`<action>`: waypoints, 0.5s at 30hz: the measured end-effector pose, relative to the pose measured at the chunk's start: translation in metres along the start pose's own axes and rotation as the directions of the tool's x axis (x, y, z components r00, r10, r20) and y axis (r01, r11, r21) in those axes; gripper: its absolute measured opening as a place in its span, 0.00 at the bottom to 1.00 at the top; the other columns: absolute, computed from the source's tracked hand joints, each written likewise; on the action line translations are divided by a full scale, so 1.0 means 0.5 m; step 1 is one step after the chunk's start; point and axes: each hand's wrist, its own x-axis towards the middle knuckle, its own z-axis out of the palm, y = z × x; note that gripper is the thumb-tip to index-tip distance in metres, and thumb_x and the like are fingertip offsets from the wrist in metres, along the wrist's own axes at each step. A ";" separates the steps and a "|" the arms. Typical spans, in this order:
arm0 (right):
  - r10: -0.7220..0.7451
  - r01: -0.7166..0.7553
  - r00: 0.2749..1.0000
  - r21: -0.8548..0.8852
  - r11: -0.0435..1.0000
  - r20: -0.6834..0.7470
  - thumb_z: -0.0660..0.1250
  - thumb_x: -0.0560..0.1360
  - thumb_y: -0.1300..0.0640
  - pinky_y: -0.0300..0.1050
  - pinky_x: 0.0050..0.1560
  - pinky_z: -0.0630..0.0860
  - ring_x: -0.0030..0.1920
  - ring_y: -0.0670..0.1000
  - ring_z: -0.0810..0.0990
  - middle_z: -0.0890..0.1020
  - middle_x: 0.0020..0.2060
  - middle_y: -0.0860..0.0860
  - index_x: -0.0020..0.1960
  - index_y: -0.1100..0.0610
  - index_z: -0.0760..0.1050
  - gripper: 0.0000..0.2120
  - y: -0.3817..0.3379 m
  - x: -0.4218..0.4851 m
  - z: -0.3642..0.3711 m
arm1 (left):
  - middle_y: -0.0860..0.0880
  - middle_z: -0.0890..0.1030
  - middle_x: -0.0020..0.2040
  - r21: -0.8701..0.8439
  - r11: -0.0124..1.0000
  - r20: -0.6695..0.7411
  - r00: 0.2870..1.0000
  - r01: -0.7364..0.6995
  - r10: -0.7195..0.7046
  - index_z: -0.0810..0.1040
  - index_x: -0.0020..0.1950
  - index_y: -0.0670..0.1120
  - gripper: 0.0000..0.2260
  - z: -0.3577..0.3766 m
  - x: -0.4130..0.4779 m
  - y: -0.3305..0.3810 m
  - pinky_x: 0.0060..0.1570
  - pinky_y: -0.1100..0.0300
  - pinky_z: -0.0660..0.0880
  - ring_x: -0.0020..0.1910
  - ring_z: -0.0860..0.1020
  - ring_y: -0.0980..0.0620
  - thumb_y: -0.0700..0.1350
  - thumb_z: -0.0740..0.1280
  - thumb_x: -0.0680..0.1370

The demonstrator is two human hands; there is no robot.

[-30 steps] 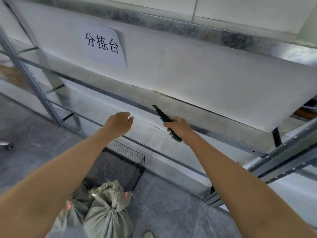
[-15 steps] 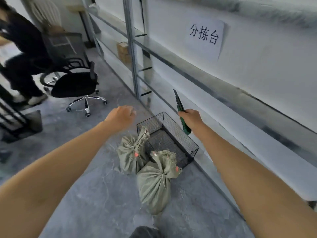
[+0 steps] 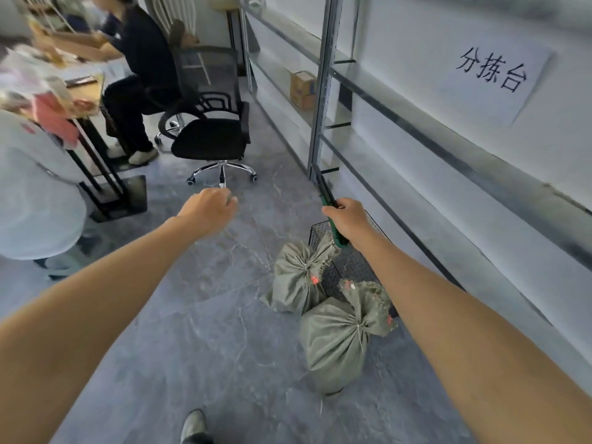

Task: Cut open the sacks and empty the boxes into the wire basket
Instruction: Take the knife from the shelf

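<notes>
So, knife [image 3: 326, 193] in right hand [image 3: 347, 216].

The right forearm [image 3: 416, 283] and far sack [image 3: 296, 277] hid most of the wire basket [image 3: 347, 265]. At 6 o'clock the bottom edge cut off a shoe [image 3: 194, 426]; clutter [image 3: 48, 97] at 10 o'clock was blurred.

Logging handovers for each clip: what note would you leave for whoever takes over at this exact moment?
Left hand: fingers curled, holds nothing.
Right hand: grips the knife, which points away from the person.
The far sack and near sack stand on the floor beside the basket, both tied shut.
Done: knife in hand.
Left: cut both sacks open and empty the boxes into the basket.
</notes>
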 end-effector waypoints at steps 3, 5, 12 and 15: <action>0.027 -0.027 0.999 -0.005 1.000 -0.047 0.66 0.75 0.56 0.41 0.34 0.68 0.34 0.50 0.74 0.75 0.32 0.50 0.49 0.60 0.75 0.07 -0.035 0.004 0.056 | 0.42 0.75 0.44 -0.018 0.999 0.007 1.000 -0.028 0.028 0.69 0.40 0.41 0.14 -0.017 0.034 -0.068 0.42 0.53 0.67 0.45 0.74 0.40 0.48 0.53 0.81; 0.053 -0.053 0.995 0.004 0.999 -0.090 0.66 0.75 0.57 0.41 0.32 0.67 0.35 0.52 0.74 0.75 0.32 0.50 0.48 0.61 0.75 0.06 -0.052 0.007 0.095 | 0.41 0.76 0.45 -0.021 0.997 0.022 0.997 -0.070 0.071 0.70 0.41 0.40 0.15 -0.028 0.065 -0.113 0.43 0.53 0.69 0.45 0.74 0.40 0.48 0.53 0.81; 0.132 -0.137 0.960 -0.002 0.991 -0.248 0.65 0.75 0.59 0.43 0.34 0.65 0.34 0.52 0.71 0.73 0.34 0.56 0.46 0.63 0.76 0.07 -0.086 0.011 0.214 | 0.39 0.77 0.47 -0.049 0.968 0.095 0.964 -0.246 0.250 0.71 0.43 0.40 0.15 -0.044 0.161 -0.211 0.46 0.51 0.69 0.49 0.75 0.39 0.48 0.53 0.80; 0.160 -0.175 0.946 -0.029 0.984 -0.282 0.64 0.75 0.58 0.42 0.30 0.63 0.28 0.50 0.69 0.72 0.29 0.53 0.44 0.60 0.74 0.05 -0.085 0.010 0.245 | 0.40 0.77 0.47 -0.078 0.958 0.148 0.948 -0.275 0.284 0.72 0.45 0.39 0.15 -0.029 0.194 -0.233 0.46 0.51 0.70 0.49 0.75 0.39 0.48 0.53 0.80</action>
